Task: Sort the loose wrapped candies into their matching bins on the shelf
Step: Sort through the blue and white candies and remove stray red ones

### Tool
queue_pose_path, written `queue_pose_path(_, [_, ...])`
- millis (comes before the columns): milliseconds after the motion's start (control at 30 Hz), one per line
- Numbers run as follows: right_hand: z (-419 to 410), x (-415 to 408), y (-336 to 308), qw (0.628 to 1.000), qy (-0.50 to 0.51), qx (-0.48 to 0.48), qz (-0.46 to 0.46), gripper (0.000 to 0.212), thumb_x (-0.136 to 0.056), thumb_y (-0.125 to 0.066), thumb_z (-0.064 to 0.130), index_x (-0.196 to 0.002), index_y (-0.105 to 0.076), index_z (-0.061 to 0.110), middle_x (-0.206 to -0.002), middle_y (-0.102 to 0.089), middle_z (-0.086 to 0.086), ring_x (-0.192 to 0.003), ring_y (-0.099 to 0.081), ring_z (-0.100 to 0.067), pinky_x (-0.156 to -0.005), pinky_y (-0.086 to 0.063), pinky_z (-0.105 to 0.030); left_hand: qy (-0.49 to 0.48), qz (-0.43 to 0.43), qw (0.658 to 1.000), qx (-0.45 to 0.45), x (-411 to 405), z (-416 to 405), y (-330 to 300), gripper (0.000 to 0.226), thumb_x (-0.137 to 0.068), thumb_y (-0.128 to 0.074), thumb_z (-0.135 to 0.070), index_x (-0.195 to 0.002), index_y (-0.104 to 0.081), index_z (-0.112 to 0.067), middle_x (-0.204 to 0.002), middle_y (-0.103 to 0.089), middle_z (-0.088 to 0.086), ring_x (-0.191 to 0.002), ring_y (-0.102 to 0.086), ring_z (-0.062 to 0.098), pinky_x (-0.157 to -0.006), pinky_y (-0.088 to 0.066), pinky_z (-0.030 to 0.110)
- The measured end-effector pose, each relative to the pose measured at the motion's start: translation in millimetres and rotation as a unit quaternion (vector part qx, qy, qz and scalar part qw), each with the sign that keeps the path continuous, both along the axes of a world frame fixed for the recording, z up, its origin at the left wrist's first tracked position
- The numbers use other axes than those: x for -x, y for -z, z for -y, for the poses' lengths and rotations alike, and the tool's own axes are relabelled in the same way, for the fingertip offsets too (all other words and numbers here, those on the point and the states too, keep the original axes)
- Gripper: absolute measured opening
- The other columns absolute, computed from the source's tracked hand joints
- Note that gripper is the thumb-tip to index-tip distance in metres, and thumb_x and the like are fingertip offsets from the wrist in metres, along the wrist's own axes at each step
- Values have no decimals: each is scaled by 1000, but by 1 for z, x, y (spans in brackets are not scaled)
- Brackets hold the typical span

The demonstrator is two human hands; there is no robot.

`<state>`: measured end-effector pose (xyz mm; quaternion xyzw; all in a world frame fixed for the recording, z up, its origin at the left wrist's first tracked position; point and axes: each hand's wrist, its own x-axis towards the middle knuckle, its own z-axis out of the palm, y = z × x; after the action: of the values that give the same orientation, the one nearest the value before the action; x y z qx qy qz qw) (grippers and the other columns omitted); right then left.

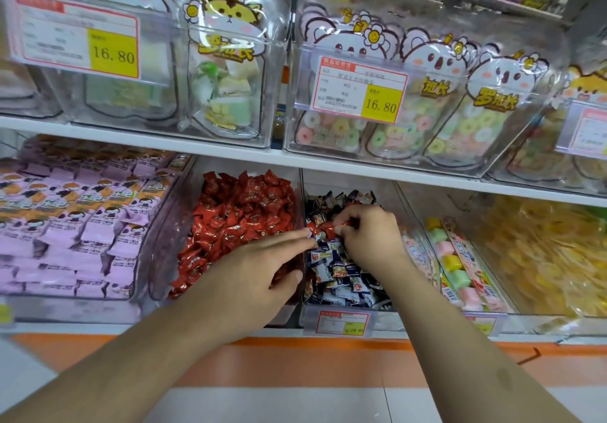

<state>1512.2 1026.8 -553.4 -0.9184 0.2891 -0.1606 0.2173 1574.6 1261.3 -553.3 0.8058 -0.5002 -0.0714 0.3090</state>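
Scene: I am looking down at a shop shelf (230, 156) where two bare hands work over clear bins of wrapped sweets on the lower level.
Right hand: my right hand (369, 235) sits over the blue candy bin (348, 319), fingers (348, 217) curled down and pinching a small cluster of red candies (323, 228) at their tips.
Left hand: my left hand (262, 274) lies across the divider between the two middle bins, its fingers nearly straight and reaching right, the tips touching the left end of that same red cluster; the thumb hangs loose below, and I cannot tell whether it grips anything.
Where the sweets lie: the red cluster is held just above the blue and white candies (341, 278), between the two sets of fingertips, near the wall shared with the red candy bin (164, 258).
Red bin: it stands just left of the blue one, heaped with red wrapped pieces (236, 212) of the same look.
Neighbours: pink packets (65, 218) fill the bin at far left; pastel cubes (450, 258) and a yellow heap (542, 251) lie to the right.
Upper shelf: clear tubs of cartoon-printed bags carry a price tag (361, 89) reading 16.80.
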Motion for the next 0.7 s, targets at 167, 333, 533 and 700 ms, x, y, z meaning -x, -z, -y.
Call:
queue_pose_path(167, [-4,14,-9,993,37,-74,80,16,-92,-76,20,-82,-76,32,-94,-73,12,-69,-70,-16,-51,-52,-21,-6,-6,1000,-2,0,0,-5,51,-104,-51,-42,-152,-37,-53,-154,-22,-46,-144,-22,-17,-121,-20,16])
queue_pose_path(333, [-10,29,-21,979,21,-146,141,16,-93,-75,17,-83,-75,30,-82,-73,10,-76,-67,-10,-66,-56,-31,-29,3,1000,1,-2,-7,-11,51,-102,-54,-42,-151,-40,-45,-155,-31,-37,-142,-31,-11,-119,-26,18])
queue_pose_path(533, [-51,25,-47,945,-56,-255,198,9,-94,-73,15,-91,-77,23,-90,-75,-5,-88,-69,-27,-78,-60,-38,-169,-8,984,62,-12,-22,-27,41,-99,-62,-29,-138,-54,-35,-142,-50,-22,-104,-61,2,-82,-38,6])
queue_pose_path(700, [-58,20,-43,954,-92,-243,147,12,-98,-69,19,-102,-78,27,-93,-76,5,-85,-68,-13,-70,-55,-14,-163,-3,982,90,-11,-27,-30,39,-98,-63,-24,-135,-57,-34,-138,-49,-27,-120,-46,-6,-99,-33,16])
